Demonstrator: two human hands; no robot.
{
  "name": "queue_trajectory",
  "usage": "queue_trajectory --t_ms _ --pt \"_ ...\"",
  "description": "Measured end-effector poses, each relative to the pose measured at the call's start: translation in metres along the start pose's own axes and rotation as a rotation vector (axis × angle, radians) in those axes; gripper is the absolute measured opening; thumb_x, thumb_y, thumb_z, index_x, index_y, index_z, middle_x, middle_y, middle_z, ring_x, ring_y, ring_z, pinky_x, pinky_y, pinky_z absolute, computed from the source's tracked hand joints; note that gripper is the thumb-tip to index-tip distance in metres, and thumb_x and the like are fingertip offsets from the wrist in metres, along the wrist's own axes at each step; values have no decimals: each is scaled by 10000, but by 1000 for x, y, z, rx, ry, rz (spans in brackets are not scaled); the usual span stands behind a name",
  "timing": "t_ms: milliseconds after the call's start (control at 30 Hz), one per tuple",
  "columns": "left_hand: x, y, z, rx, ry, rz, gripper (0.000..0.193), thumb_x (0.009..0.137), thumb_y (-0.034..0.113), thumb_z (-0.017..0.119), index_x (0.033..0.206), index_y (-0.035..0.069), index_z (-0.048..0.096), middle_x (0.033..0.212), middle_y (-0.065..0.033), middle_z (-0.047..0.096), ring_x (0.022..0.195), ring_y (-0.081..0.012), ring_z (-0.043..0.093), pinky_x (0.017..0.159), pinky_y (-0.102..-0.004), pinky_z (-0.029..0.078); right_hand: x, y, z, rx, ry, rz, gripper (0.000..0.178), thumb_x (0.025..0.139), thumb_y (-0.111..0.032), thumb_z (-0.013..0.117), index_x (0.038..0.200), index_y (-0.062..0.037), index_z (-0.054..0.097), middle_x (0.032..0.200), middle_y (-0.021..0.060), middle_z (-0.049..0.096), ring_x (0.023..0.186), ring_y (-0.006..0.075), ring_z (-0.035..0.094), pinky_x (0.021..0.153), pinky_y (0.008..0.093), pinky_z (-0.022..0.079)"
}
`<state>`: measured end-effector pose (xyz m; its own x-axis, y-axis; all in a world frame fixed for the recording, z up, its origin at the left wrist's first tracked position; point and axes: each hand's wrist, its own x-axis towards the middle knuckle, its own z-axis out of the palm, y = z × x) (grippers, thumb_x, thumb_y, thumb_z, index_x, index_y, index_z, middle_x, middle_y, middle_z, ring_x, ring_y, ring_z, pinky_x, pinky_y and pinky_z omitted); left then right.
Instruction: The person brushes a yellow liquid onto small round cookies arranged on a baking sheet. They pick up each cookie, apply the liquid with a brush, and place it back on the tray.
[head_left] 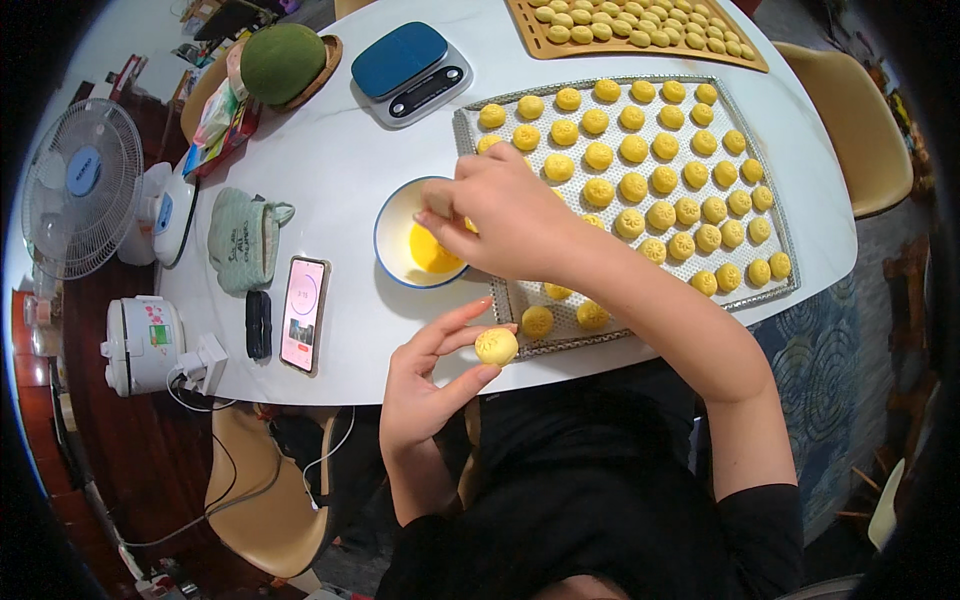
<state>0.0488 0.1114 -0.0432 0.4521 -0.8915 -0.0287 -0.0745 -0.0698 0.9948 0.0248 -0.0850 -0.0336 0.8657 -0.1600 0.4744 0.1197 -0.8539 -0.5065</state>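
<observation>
Between the thumb and fingers of my left hand (420, 395), a small round yellow pastry (496, 346) with a pattern pressed into its top is held near the table's front edge. My right hand (505, 215) reaches across to a white bowl (386, 225) with a dark blue rim. Yellow liquid (432, 250), like beaten egg, lies in the bowl. The right fingers are closed over its right side, and what they hold is hidden. Rows of similar patterned pastries stand on a perforated metal baking tray (745, 252), partly covered by my right forearm.
A brown tray (527, 32) of pale yellow dough balls sits at the back. Left of it are a kitchen scale (425, 95) and a green round object (283, 63). A phone (303, 315), black case (258, 325), pouch (243, 240), fan (85, 185) and white cooker (143, 345) stand farther left.
</observation>
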Motion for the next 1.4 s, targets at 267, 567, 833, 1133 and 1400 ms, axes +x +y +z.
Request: queue_trajectory --t_ms 267,567,833,1133,1400 --pt "3 -25 5 -511 124 104 526 803 186 637 1208 -75 425 1009 -205 597 905 -227 582 835 -303 434 -11 21 -14 469 311 498 307 856 -259 500 755 18 585 570 103 602 493 204 596 472 325 430" --pt "18 -27 21 -891 284 101 502 916 289 485 1309 4 359 1064 -111 554 772 -143 456 716 -277 366 -27 25 -25 743 401 592 258 889 -216 494 845 31 553 717 76 604 586 127 598 551 251 456" --pt "32 -23 47 -1225 293 -17 292 909 188 513 1174 70 485 1067 -65 545 859 -139 510 748 -268 392 -70 -2 -47 1080 607 342 227 938 -190 437 865 7 523 755 72 569 639 149 598 610 253 481" --pt "42 -11 65 -1112 256 -108 294 910 280 511 1137 95 498 919 -18 562 848 -159 467 721 -296 367 -97 12 -59 1028 704 221 221 947 -169 407 874 12 513 783 104 541 656 155 569 610 274 498" --pt "47 -16 68 -987 210 -25 334 854 111 593 1148 3 478 1024 -52 562 895 -112 518 807 -253 414 -104 17 -78 947 657 165 241 944 -174 406 862 13 535 785 104 539 697 157 542 612 280 500"
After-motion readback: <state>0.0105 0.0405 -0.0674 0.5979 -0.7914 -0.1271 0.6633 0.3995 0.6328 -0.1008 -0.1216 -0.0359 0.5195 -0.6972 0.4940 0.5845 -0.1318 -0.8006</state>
